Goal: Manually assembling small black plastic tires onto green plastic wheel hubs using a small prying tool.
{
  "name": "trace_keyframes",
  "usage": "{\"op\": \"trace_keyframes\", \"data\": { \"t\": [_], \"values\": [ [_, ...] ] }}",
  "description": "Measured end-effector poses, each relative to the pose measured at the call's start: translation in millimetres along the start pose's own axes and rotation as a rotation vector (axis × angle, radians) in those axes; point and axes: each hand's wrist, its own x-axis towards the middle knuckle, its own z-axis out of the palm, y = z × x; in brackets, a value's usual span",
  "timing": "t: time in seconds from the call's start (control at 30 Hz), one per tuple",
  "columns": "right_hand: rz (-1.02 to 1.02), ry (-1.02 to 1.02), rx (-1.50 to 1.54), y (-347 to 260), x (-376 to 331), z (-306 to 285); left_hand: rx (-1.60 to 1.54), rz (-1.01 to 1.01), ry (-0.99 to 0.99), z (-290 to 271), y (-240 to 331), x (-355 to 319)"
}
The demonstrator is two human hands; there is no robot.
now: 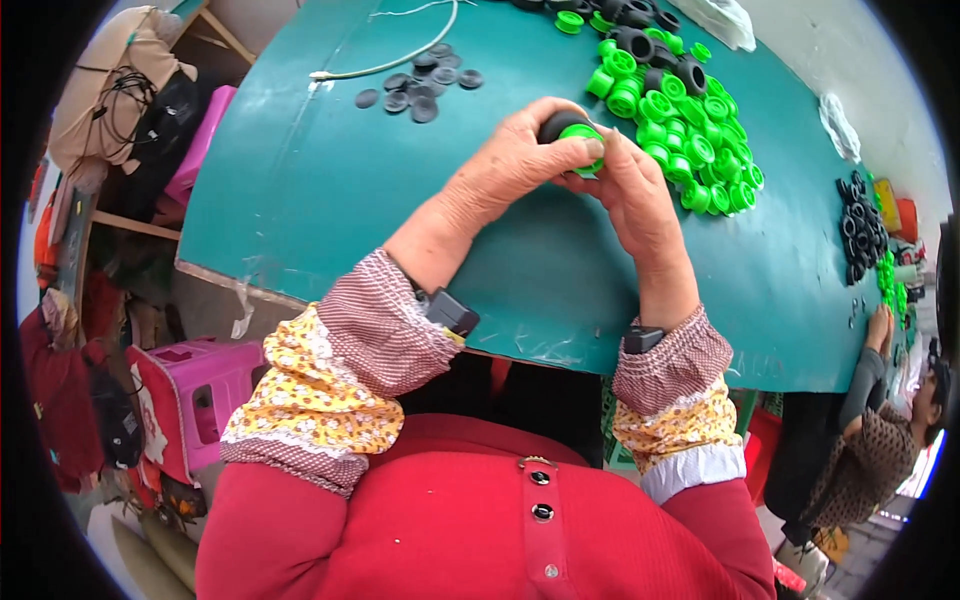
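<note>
Both my hands meet above the green table [330, 190], gripping one small toy wheel. Its bright green hub [582, 133] sits against a black tyre [552, 124]; how far the tyre is on the hub is hidden by my fingers. My left hand [525, 150] wraps round the tyre side, with the thumb laid across the green hub. From the right, the fingertips of my right hand [632, 185] press on the hub's edge. Close by on the right lies a heap of green wheel hubs [700, 150], with black tyres [690, 74] mixed in at its far end.
Several flat black discs [423, 108] lie at the far left, beside a pale cord [400, 62]. A clear plastic bag [840, 127] is near the right edge. Another person [880, 450] works at the far right by more black tyres [862, 225]. A pink stool [200, 385] stands left.
</note>
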Motion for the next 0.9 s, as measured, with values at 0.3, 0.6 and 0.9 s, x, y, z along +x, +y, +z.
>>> {"op": "trace_keyframes", "data": {
  "t": [0.3, 0.6, 0.9],
  "values": [
    [0.099, -0.043, 0.110, -6, 0, -4, 0.051, -0.035, -0.015, 0, 2, 3],
    [0.053, 0.008, 0.022, 4, 1, -4, 0.019, -0.037, -0.050, -2, 2, 0],
    [0.068, 0.019, 0.068, 0, -3, 0, 0.138, 0.050, -0.078, -2, -2, -3]
  ]
}}
